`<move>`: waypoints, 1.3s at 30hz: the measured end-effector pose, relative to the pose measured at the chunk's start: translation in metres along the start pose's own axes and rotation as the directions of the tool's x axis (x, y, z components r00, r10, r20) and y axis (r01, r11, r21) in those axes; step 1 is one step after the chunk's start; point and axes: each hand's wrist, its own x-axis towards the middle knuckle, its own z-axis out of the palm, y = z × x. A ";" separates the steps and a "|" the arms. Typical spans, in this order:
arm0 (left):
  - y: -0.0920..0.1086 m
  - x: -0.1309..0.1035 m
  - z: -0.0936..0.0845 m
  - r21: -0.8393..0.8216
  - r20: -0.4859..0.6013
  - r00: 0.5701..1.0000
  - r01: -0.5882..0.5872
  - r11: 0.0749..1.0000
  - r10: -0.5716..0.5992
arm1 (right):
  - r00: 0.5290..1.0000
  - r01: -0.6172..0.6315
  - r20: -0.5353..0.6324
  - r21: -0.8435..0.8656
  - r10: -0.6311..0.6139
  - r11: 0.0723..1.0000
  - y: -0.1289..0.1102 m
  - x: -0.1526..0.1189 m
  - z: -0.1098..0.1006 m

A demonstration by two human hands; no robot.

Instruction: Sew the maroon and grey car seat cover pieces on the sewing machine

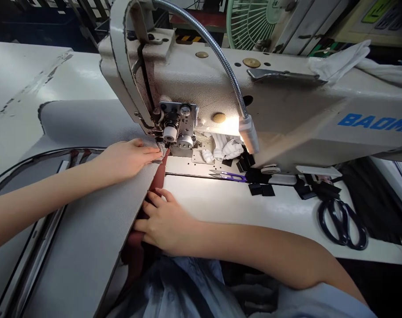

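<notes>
My left hand lies flat on a grey fabric panel, fingers stretched out and close together, tips close to the presser foot of a sewing machine. Along the panel's right edge runs dark red fabric, showing from underneath. My right hand is at that edge, nearer to me, with its fingers bent over the dark red fabric; some fingertips are hidden by the panel. The panel's far part curls up behind the machine head. Dark piping and long strips lie at its left.
Purple-handled thread snips lie right of the needle, near white fabric pieces and black fabric pieces. Black-handled scissors rest farther right. A lamp on a bendable neck hangs over the bed. Behind stands a green fan.
</notes>
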 end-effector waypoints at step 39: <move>0.016 0.013 0.013 0.070 -0.057 0.995 0.084 0.994 -0.081 | 0.999 0.037 -0.031 -0.095 -0.040 0.995 0.026 -0.005 -0.005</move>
